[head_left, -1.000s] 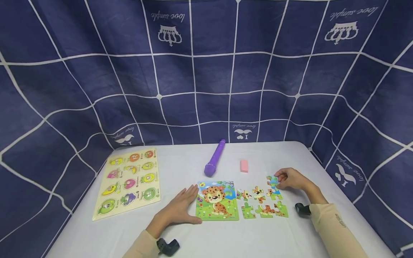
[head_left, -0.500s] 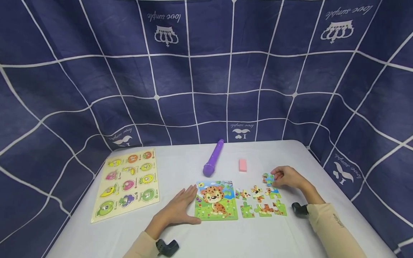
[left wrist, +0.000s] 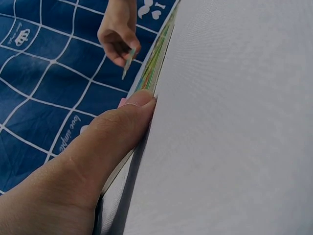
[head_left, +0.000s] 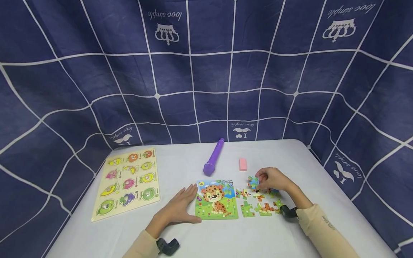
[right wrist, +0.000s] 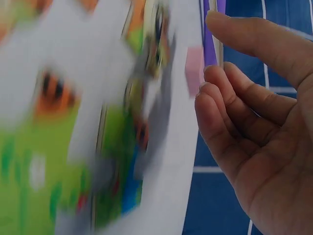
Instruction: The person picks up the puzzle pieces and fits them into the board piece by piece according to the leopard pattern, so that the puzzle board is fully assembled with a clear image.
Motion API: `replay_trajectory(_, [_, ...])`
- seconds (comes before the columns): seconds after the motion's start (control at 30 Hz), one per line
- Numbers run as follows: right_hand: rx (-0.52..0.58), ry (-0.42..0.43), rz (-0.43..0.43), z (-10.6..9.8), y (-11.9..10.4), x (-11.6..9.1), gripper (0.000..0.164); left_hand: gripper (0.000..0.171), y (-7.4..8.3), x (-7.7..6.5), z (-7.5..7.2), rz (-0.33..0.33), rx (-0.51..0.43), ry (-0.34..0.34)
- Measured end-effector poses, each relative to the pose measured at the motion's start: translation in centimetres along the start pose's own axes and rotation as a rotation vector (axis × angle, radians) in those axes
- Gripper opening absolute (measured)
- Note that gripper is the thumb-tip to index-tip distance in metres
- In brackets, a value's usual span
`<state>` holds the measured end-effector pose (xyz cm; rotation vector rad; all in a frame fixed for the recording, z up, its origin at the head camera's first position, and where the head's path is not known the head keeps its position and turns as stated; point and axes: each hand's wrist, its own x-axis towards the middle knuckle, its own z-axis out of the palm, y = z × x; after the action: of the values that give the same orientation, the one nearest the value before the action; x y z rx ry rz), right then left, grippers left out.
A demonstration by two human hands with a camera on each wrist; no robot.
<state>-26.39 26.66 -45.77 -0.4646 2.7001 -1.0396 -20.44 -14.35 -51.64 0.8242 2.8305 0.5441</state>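
Note:
In the head view my left hand (head_left: 179, 206) lies spread on the table, its fingers straight at the left edge of a square leopard puzzle board (head_left: 217, 217). Its thumb (left wrist: 115, 132) is close against the board's edge in the left wrist view. My right hand (head_left: 273, 179) pinches a blue and green puzzle piece (head_left: 253, 182) between thumb and fingers, raised off the table. Several loose puzzle pieces, including a green one (head_left: 247, 210), lie right of the board. The right hand partly covers some of them. In the right wrist view the nearby pieces are blurred.
Behind the board lies a purple toy microphone (head_left: 214, 158), with a pink block (head_left: 243, 165) to its right. A fruit peg board (head_left: 137, 199) sits at the left of the white table (head_left: 180, 157). A blue gridded curtain (head_left: 209, 71) hangs behind.
My right hand has taken the blue and green puzzle piece from the upper right of the loose pieces and moved it left toward the board. The left hand stays in place.

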Motion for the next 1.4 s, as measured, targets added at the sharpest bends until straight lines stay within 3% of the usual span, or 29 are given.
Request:
replay_trajectory(0.27, [-0.002, -0.021, -0.049, 2.4, -2.5, 0.7, 0.042, 0.125, 0.0, 0.0, -0.1, 0.006, -0.005, 0.002])
replay_trajectory(0.73, [-0.014, -0.026, -0.145, 5.4, -4.8, 2.5, 0.040, 0.128, -0.1, -0.1, 0.0, -0.009, 0.012, -0.015])
replay_trajectory(1.1, [-0.016, -0.064, -0.138, 6.7, -6.0, 4.1, 0.037, 0.127, 0.1, 0.0, -0.4, -0.010, 0.000, -0.016])
replay_trajectory(1.4, [-0.028, -0.069, -0.113, 7.0, -5.9, 4.2, 0.037, 0.126, 0.3, -0.1, 0.0, -0.020, -0.041, 0.005])
